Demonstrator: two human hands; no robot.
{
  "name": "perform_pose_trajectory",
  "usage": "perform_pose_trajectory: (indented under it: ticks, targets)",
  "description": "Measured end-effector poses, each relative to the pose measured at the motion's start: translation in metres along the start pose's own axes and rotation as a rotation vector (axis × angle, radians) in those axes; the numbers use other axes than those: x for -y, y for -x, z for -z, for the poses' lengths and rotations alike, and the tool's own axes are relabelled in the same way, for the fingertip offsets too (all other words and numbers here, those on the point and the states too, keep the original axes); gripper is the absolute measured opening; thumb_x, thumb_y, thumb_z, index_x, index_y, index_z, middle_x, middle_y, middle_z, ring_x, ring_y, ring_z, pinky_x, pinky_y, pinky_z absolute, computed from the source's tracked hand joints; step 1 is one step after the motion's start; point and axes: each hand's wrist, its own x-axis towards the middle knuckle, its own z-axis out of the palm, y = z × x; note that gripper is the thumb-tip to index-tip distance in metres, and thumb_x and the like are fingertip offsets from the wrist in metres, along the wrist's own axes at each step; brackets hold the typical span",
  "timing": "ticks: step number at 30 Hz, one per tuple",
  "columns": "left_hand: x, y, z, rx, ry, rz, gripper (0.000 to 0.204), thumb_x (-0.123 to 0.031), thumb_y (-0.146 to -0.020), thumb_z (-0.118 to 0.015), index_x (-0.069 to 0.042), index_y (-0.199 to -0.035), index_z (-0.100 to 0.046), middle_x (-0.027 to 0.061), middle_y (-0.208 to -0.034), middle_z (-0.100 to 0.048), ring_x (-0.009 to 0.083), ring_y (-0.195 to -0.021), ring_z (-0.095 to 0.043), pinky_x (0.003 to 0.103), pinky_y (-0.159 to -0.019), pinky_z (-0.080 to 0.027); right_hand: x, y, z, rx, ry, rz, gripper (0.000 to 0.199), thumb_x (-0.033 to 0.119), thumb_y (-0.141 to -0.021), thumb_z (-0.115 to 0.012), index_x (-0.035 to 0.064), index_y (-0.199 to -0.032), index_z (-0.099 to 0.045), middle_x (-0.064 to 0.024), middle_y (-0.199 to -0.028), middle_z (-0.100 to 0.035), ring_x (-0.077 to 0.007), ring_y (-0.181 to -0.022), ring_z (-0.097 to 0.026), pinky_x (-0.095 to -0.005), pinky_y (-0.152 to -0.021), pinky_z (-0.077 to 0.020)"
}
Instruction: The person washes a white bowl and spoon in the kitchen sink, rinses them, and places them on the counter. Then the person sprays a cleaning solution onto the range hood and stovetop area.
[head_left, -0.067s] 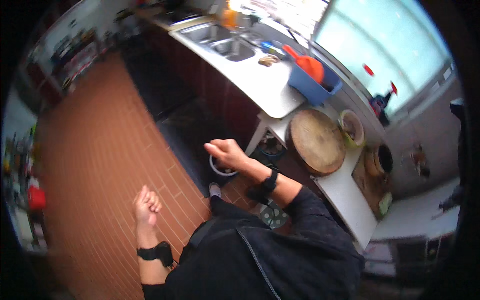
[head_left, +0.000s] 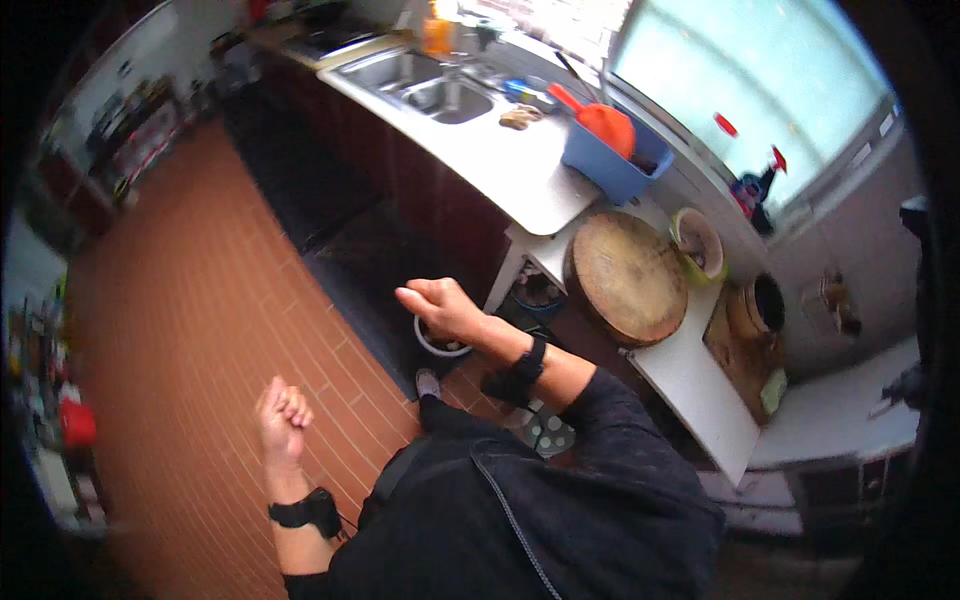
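My left hand (head_left: pixel 281 412) is curled into a fist over the brick-red tiled floor, holding nothing that shows, a black band on its wrist. My right hand (head_left: pixel 437 306) is also closed, raised in front of my body above a white bowl (head_left: pixel 440 345) on the floor. It hangs short of the white counter (head_left: pixel 520 185). A round wooden chopping board (head_left: pixel 625 275) lies on a small white table to the right of that hand. My dark sleeves and jacket fill the lower middle of the view.
A steel double sink (head_left: pixel 425 85) is set in the counter at the top. A blue tub (head_left: pixel 610 160) with an orange scoop stands by the window. A green bowl (head_left: pixel 697 243) and a brown pot (head_left: pixel 755 305) sit beyond the board. Shelves line the left wall.
Both hands have shifted only slightly; the fists stay closed.
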Motion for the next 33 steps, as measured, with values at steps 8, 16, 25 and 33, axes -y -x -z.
perform_pose_trajectory:
  ticks: [8, 16, 25, 33]
  targets:
    - [-0.107, -0.162, -0.139, 0.638, -0.068, -0.352, 0.07, -0.049, -0.089, -0.056, -0.012, -0.143, -0.03, 0.022, -0.147, -0.03, 0.0381, -0.133, -0.037, 0.053, -0.094, -0.048, -0.031, -0.128, 0.121, 0.234, -0.522, 0.075, 0.036, 0.017, -0.094, -0.053, 0.0081, -0.129, -0.048, -0.0059, -0.099, -0.06, -0.0146, -0.089, -0.057, -0.0288, -0.08, -0.0464]
    - [-0.059, -0.336, -0.146, 0.302, -0.637, 0.079, 0.088, -0.072, -0.085, -0.04, -0.018, -0.15, -0.019, 0.0087, -0.158, -0.006, 0.0308, -0.145, 0.003, 0.062, -0.11, 0.002, -0.108, -0.24, 0.103, 0.542, 0.317, -0.105, 0.077, 0.04, -0.084, -0.068, 0.0181, -0.147, -0.031, -0.0143, -0.155, -0.018, -0.0319, -0.143, -0.018, -0.0454, -0.113, -0.0212]
    - [-0.145, -0.526, -0.14, 0.824, -0.067, 0.143, 0.097, -0.069, -0.079, -0.056, -0.017, -0.151, -0.017, 0.0194, -0.147, -0.035, 0.0307, -0.138, -0.031, 0.05, -0.11, -0.027, -0.147, -0.344, 0.145, 0.41, -1.128, -0.114, 0.079, 0.036, -0.084, -0.068, 0.0071, -0.146, -0.028, -0.0179, -0.137, -0.048, -0.0312, -0.117, -0.056, -0.0418, -0.092, -0.0492]
    - [-0.135, -0.697, -0.121, 0.444, -0.273, 0.497, 0.046, -0.035, -0.092, -0.058, -0.01, -0.131, -0.053, 0.0108, -0.133, -0.053, 0.0273, -0.124, -0.049, 0.047, -0.093, -0.046, -0.205, -0.4, 0.158, -0.527, -0.079, -0.538, 0.027, 0.02, -0.088, -0.063, 0.0055, -0.11, -0.067, -0.0074, -0.092, -0.07, -0.014, -0.079, -0.064, -0.03, -0.073, -0.0517]
